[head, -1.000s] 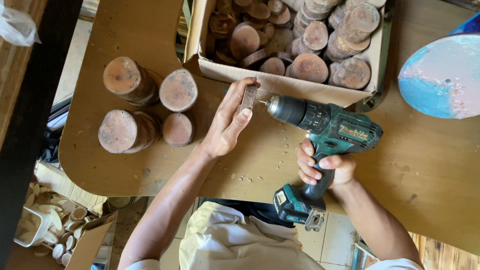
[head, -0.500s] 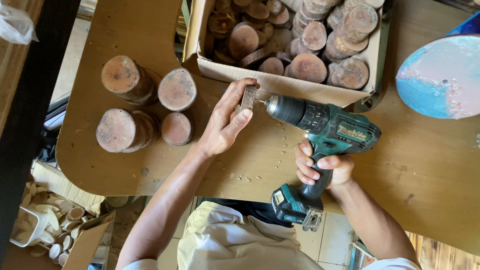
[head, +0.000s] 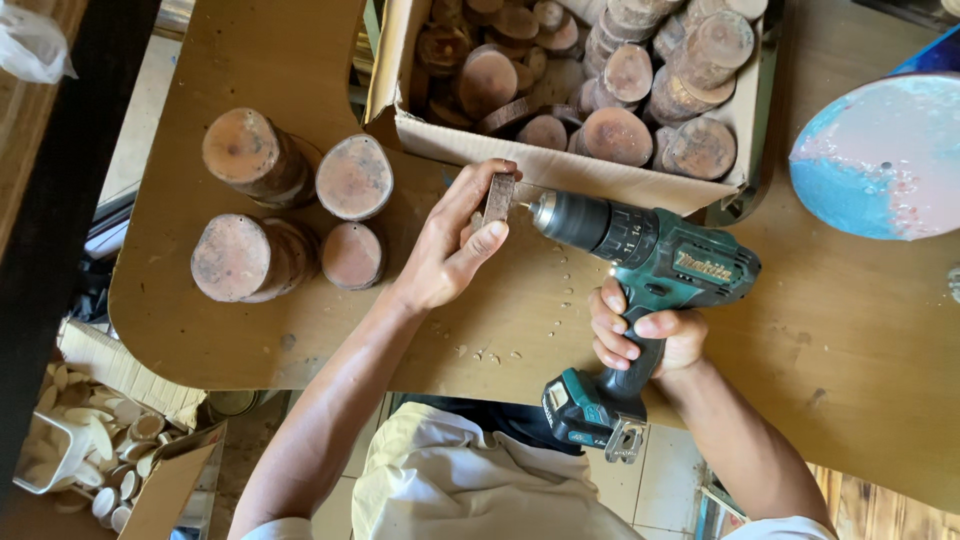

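even warm daylight, bright, no harsh glare. soft shadows fall under the left hand (head: 450, 245) and the drill (head: 640, 290) on the table (head: 850, 330). focus sharp centre, slight wide-angle stretch at edges.

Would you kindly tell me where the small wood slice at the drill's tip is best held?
Hold the wood slice by its rim, coming from the side away from the cordless drill, as the left hand does. It stands on edge, one flat face toward the bit, so the rim is the free part.

A woodworking workshop: cordless drill (head: 640, 262), boxed wood slices (head: 610, 135), shavings-strewn bench (head: 860, 340).
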